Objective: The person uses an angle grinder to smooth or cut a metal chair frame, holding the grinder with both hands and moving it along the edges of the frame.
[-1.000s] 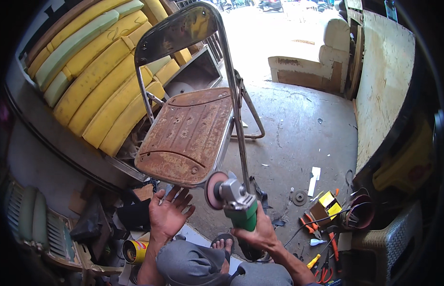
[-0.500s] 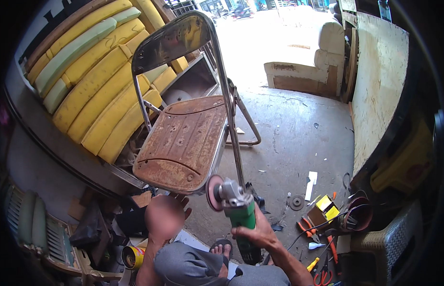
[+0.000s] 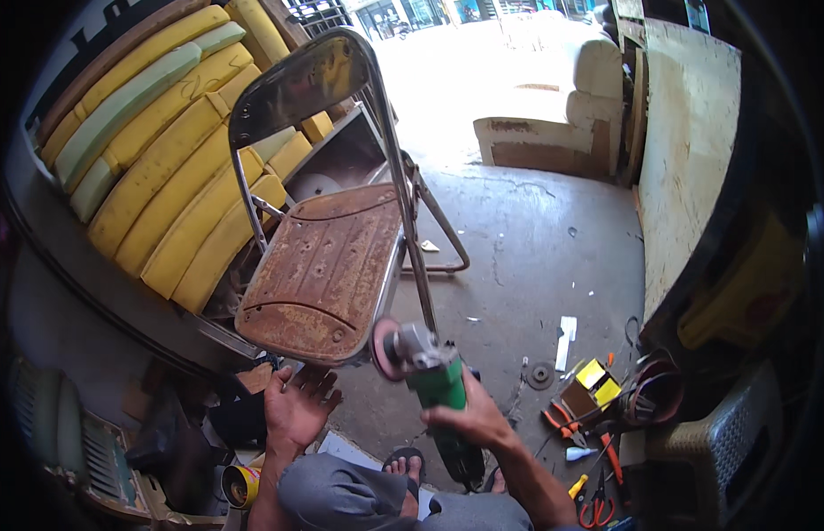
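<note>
In the head view, I take twelve o'clock as the top. The right hand has its fingers wrapped around the green angle grinder, at about five o'clock from the rusty seat of the metal chair. Compared with one second ago, the whole scene has slid a little, probably because the head turned. Against the seat, the grinding disc has climbed from the front corner along the right edge. For the work, this seems to put the disc at the side rim, but I cannot tell if it touches.

The left hand, at nine o'clock from the grinder, remains palm up near the front edge, fingers spread, gripping nothing.

About edges: the chair's leg tube stands close at one o'clock from the disc, and a foot is at seven o'clock below the grinder. Foam pads fill ten o'clock from the seat. The widest room seems to be the floor at three o'clock; orange-handled pliers limit four o'clock from the grinder.
</note>
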Tool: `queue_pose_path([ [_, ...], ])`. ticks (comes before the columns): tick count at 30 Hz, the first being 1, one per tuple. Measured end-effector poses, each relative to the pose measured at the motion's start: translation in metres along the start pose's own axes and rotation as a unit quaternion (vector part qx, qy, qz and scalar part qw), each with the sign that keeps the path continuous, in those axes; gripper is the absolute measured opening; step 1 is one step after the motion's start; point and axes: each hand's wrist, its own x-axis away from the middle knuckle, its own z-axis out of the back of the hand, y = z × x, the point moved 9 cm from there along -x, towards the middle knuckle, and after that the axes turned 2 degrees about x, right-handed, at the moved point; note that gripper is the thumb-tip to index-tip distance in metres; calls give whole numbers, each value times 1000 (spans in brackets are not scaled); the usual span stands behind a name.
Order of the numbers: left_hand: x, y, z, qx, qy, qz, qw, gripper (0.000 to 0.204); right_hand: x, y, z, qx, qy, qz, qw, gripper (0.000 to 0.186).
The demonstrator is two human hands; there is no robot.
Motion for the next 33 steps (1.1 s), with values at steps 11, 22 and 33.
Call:
queue_pose_path([
  [11, 16, -3, -3, -8, -44, 16, 999, 44, -54, -40, 69, 154, 205, -27, 966, 75],
  [22, 28, 1, 5, -154, -67, 17, 986, 39, 27, 141, 60, 146, 213, -153, 954, 83],
  [33, 158, 25, -128, -662, -172, -306, 662, 34, -43, -48, 49, 342, 218, 39, 913, 78],
])
